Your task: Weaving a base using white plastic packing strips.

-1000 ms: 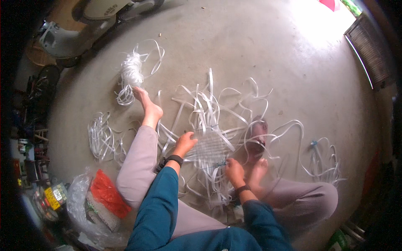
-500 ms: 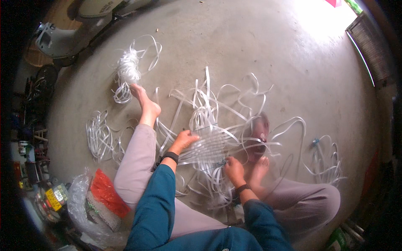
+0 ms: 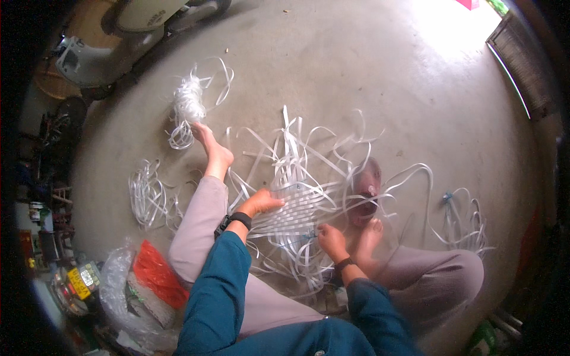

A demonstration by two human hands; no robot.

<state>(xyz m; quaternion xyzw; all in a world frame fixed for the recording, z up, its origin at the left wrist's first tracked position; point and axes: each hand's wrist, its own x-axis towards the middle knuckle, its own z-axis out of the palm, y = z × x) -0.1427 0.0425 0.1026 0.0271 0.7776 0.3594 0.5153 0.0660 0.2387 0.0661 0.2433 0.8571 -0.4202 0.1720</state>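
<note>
I sit on a concrete floor with a flat woven mat of white plastic strips [image 3: 300,207] between my legs. My left hand [image 3: 261,202] lies on the mat's left edge, fingers laid over the strips. At the mat's near right edge, my right hand [image 3: 330,240] pinches a strip. Loose strip ends [image 3: 291,142] fan out from the weave over the floor. My left foot [image 3: 215,151] stretches out to the left. By the mat's right side rests my right foot [image 3: 371,234], next to a pink sandal [image 3: 365,187].
A bundle of white strips [image 3: 189,101] lies at the far left, and another coil [image 3: 148,199] left of my leg. More strips [image 3: 460,216] lie to the right. A clear bag with a red packet [image 3: 151,279] sits at the lower left. A scooter [image 3: 142,15] stands behind.
The woven mat has tilted and shifted slightly as my hands worked it. My left hand slid further onto the mat; my right hand stays at its near edge.
</note>
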